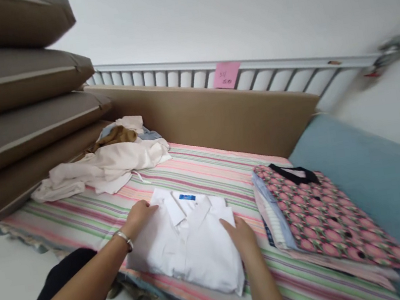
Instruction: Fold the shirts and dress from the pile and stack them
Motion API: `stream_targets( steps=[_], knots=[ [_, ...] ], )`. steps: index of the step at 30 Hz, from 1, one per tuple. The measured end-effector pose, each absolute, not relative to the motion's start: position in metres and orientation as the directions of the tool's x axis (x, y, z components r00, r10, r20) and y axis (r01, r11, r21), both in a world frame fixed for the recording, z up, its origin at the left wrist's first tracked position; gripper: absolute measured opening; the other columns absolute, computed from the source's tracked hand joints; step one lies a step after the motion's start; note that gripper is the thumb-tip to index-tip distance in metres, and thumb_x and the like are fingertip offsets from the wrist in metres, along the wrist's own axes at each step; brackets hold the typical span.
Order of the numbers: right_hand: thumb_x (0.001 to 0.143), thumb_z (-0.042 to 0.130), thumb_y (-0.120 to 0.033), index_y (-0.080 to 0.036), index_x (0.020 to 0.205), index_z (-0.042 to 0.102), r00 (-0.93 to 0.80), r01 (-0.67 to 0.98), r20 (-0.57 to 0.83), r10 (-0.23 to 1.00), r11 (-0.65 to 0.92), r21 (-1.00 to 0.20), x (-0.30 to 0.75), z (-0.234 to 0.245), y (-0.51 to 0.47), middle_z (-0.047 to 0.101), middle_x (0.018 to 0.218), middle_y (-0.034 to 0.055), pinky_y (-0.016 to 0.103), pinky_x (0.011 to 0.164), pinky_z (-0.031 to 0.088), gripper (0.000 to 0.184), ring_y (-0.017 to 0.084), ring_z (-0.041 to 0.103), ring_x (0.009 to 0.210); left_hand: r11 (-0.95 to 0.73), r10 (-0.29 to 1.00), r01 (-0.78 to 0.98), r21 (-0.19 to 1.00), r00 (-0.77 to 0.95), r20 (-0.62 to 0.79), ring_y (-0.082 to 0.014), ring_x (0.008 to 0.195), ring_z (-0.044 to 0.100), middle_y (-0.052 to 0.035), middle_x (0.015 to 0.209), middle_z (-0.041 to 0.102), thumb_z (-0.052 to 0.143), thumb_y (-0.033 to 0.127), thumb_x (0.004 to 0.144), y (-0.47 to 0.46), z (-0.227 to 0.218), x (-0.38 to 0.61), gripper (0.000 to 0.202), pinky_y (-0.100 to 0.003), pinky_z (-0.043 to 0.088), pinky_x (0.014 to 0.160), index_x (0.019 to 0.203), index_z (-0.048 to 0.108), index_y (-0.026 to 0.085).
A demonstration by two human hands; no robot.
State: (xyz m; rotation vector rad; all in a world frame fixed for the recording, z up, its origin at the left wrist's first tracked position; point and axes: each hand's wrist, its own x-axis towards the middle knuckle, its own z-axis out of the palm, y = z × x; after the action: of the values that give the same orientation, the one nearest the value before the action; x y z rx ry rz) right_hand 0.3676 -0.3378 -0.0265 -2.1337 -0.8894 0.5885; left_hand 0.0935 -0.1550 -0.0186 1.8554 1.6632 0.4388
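A white collared shirt [200, 250] lies folded on the striped bed sheet, collar away from me, a blue label showing inside the neck. My left hand [140, 218], with a silver bracelet at the wrist, pinches the shirt's edge at the left shoulder. On the opposite side my right hand [241, 234] grips the right edge, thumb over the fabric and the other fingers partly hidden. Right of the shirt sits a stack of folded clothes, topped by a pink patterned garment [319, 217] with a black neckband.
Loose rumpled clothes [112, 163] lie at the back left. Thick brown cushions [17, 82] are piled on the left. A brown board [203, 119] and a metal rail with a pink note [227, 74] run along the back. Blue fabric [370, 179] covers the right side.
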Motion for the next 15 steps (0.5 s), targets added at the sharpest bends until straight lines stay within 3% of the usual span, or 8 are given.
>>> stream_targets(
  steps=[3, 5, 7, 10, 13, 15],
  knots=[
    [0.065, 0.062, -0.039, -0.023, 0.089, 0.066, 0.681, 0.333, -0.094, 0.726, -0.422, -0.843, 0.361, -0.025, -0.337, 0.071, 0.092, 0.0070, 0.033, 0.082, 0.043, 0.029, 0.026, 0.062, 0.093, -0.028, 0.965, 0.699, 0.715, 0.206, -0.164, -0.0255, 0.065, 0.062, -0.0087, 0.060, 0.064, 0.062, 0.044, 0.063, -0.153, -0.021, 0.094, 0.029, -0.028, 0.035, 0.056, 0.057, 0.056, 0.016],
    [0.066, 0.060, -0.039, -0.023, 0.080, 0.067, 0.673, 0.299, -0.095, 0.734, -0.387, -0.872, 0.362, -0.025, -0.337, 0.071, 0.082, 0.0050, 0.033, 0.080, 0.044, 0.023, 0.026, 0.062, 0.089, -0.022, 0.957, 0.624, 0.781, 0.240, -0.164, -0.0215, 0.062, 0.061, -0.0055, 0.062, 0.063, 0.056, 0.048, 0.067, -0.155, -0.021, 0.093, 0.033, -0.026, 0.038, 0.054, 0.065, 0.058, 0.016],
    [0.070, 0.054, -0.046, -0.022, 0.084, 0.066, 0.654, 0.263, -0.101, 0.750, -0.351, -0.899, 0.364, -0.027, -0.338, 0.071, 0.078, 0.0037, 0.033, 0.076, 0.046, 0.031, 0.024, 0.063, 0.085, 0.028, 0.941, 0.457, 0.889, 0.288, -0.178, -0.0179, 0.062, 0.061, -0.0028, 0.069, 0.065, 0.053, 0.053, 0.070, -0.157, -0.019, 0.091, 0.038, -0.025, 0.042, 0.055, 0.080, 0.059, 0.016],
    [0.070, 0.054, -0.055, -0.021, 0.100, 0.061, 0.577, -0.032, -0.218, 0.787, -0.245, -0.969, 0.369, -0.034, -0.337, 0.071, 0.079, 0.0037, 0.033, 0.072, 0.049, 0.046, 0.022, 0.065, 0.080, 0.191, 0.902, 0.193, 0.962, 0.354, -0.250, -0.0158, 0.064, 0.062, 0.0002, 0.072, 0.065, 0.062, 0.056, 0.063, -0.157, -0.020, 0.088, 0.045, -0.026, 0.048, 0.060, 0.087, 0.056, 0.019],
    [0.058, 0.066, -0.054, -0.020, 0.096, 0.060, 0.486, -0.282, -0.328, 0.810, -0.210, -0.936, 0.373, -0.044, -0.334, 0.071, 0.078, 0.0051, 0.035, 0.072, 0.051, 0.051, 0.023, 0.066, 0.079, 0.275, 0.878, 0.227, 0.934, 0.337, -0.341, -0.0186, 0.063, 0.063, -0.0009, 0.065, 0.064, 0.067, 0.054, 0.057, -0.151, -0.026, 0.090, 0.045, -0.028, 0.050, 0.057, 0.080, 0.053, 0.018],
    [0.056, 0.067, -0.053, -0.020, 0.091, 0.061, 0.488, -0.273, -0.339, 0.804, -0.228, -0.935, 0.374, -0.051, -0.331, 0.071, 0.078, 0.0056, 0.036, 0.072, 0.051, 0.049, 0.024, 0.067, 0.080, 0.277, 0.885, 0.295, 0.915, 0.293, -0.362, -0.0209, 0.060, 0.063, -0.0023, 0.061, 0.063, 0.066, 0.054, 0.058, -0.146, -0.032, 0.093, 0.043, -0.030, 0.050, 0.053, 0.077, 0.053, 0.017]
  ],
)
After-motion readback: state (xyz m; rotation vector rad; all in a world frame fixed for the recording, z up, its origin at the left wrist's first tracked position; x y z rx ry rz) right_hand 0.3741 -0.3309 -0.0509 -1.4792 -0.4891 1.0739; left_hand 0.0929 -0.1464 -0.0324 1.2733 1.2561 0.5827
